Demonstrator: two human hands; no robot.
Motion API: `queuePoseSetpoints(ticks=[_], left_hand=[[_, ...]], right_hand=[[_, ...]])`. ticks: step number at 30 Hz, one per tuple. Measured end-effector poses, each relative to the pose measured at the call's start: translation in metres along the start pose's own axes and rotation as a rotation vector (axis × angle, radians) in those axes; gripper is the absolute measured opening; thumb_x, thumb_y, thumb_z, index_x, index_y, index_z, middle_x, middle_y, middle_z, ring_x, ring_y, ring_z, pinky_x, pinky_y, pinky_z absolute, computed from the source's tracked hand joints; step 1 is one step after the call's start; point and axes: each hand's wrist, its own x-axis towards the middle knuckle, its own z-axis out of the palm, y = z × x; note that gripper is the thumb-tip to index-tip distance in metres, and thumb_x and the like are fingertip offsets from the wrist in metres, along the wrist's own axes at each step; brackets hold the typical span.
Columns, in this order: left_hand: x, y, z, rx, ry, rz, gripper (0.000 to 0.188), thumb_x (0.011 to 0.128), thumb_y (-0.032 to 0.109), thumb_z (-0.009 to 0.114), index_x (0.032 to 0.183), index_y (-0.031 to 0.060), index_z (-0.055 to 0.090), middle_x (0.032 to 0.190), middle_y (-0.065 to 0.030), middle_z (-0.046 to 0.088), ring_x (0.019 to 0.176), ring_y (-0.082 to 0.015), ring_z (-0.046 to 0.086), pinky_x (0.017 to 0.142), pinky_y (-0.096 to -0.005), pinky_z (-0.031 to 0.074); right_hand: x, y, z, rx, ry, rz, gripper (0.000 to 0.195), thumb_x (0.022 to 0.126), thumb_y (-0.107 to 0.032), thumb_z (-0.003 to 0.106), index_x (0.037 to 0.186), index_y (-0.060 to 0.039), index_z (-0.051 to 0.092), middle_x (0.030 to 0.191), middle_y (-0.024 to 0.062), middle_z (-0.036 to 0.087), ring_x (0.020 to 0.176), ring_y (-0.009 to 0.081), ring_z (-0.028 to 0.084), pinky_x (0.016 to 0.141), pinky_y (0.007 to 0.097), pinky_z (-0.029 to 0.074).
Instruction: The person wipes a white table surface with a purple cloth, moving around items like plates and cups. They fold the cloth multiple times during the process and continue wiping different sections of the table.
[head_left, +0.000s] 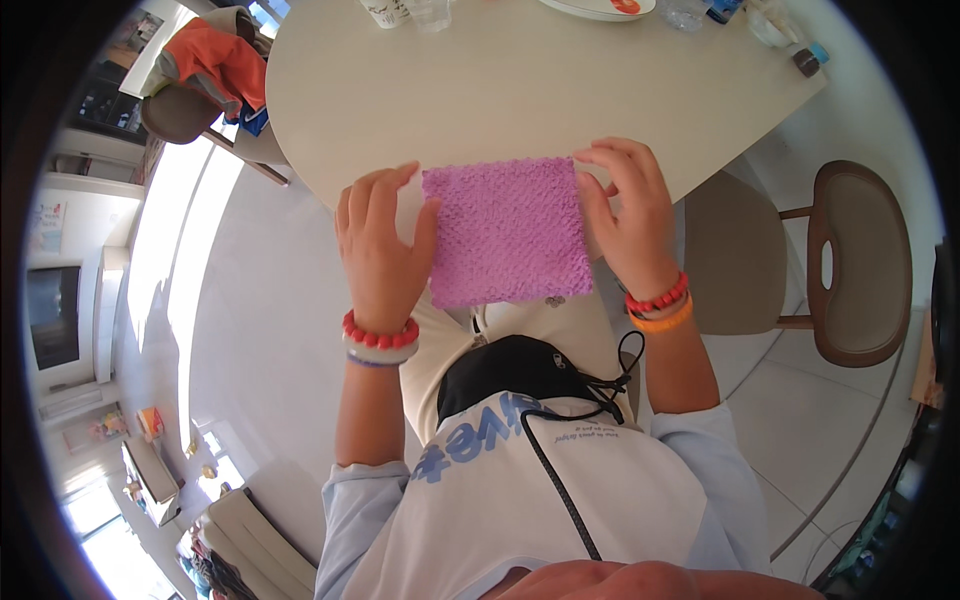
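A square of purple-pink textured cloth (507, 229), perhaps a folded towel, lies flat at the near edge of the beige table (480, 90), its lower part over my lap. My left hand (386, 232) is at its left side, with the thumb against the cloth's edge and the fingers spread apart. On the opposite side, my right hand (630, 214) is curved, its fingertips by the upper right corner and its thumb close to the right edge. Neither hand is closed around the cloth. Beaded bracelets circle both wrists.
Along the table's far side stand a patterned paper cup (386, 11), a clear plastic cup (430, 13), a white plate (600, 7) and a small dark bottle with a blue cap (810, 59). Chairs stand right (859, 262) and upper left (178, 114), the latter beneath orange clothing (217, 60).
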Motion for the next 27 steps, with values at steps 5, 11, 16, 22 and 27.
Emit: queuePoseSetpoints(ticks=[5, 11, 16, 22, 27], left_hand=[[-0.038, 0.016, -0.037, -0.373, -0.410, 0.293, 0.045, 0.078, 0.007, 0.079, 0.122, 0.0067, 0.069, 0.127, -0.0099, 0.065, 0.121, -0.0312, 0.059, 0.109, -0.0477, 0.041], [-0.063, -0.011, -0.021, -0.134, -0.332, 0.312, 0.047, 0.077, 0.002, 0.076, 0.122, 0.0070, 0.069, 0.132, -0.0086, 0.065, 0.129, -0.0266, 0.058, 0.114, -0.0503, 0.039], [-0.062, -0.018, -0.018, -0.192, -0.256, 0.361, 0.041, 0.073, -0.005, 0.073, 0.113, 0.0064, 0.073, 0.124, -0.0094, 0.069, 0.125, -0.0268, 0.061, 0.111, -0.0501, 0.042], [-0.063, -0.002, -0.035, -0.298, -0.285, 0.268, 0.042, 0.070, -0.009, 0.071, 0.109, 0.0071, 0.074, 0.119, -0.0088, 0.072, 0.121, -0.0292, 0.064, 0.113, -0.0548, 0.038], [-0.055, -0.007, -0.036, -0.323, -0.367, 0.236, 0.045, 0.070, -0.012, 0.068, 0.112, 0.0051, 0.072, 0.121, -0.0107, 0.071, 0.118, -0.0321, 0.065, 0.115, -0.0563, 0.035]], right_hand=[[-0.034, -0.017, -0.047, 0.220, -0.289, -0.262, 0.024, 0.078, -0.006, 0.078, 0.101, -0.0113, 0.074, 0.107, 0.0057, 0.068, 0.103, 0.0246, 0.063, 0.086, 0.0375, 0.050], [-0.054, -0.008, -0.035, 0.097, -0.388, -0.330, 0.036, 0.073, -0.002, 0.079, 0.107, -0.0121, 0.074, 0.112, 0.0038, 0.069, 0.109, 0.0251, 0.063, 0.091, 0.0385, 0.049], [-0.052, 0.000, -0.035, 0.103, -0.388, -0.350, 0.042, 0.069, 0.006, 0.074, 0.108, -0.0112, 0.073, 0.107, 0.0033, 0.069, 0.108, 0.0250, 0.063, 0.089, 0.0396, 0.049], [-0.049, -0.009, -0.045, 0.224, -0.397, -0.350, 0.045, 0.065, 0.005, 0.072, 0.107, -0.0103, 0.074, 0.102, 0.0037, 0.068, 0.107, 0.0282, 0.063, 0.094, 0.0422, 0.049], [-0.055, -0.006, -0.033, 0.176, -0.364, -0.312, 0.047, 0.066, 0.003, 0.071, 0.112, -0.0097, 0.072, 0.108, 0.0047, 0.070, 0.108, 0.0277, 0.062, 0.099, 0.0436, 0.046]])
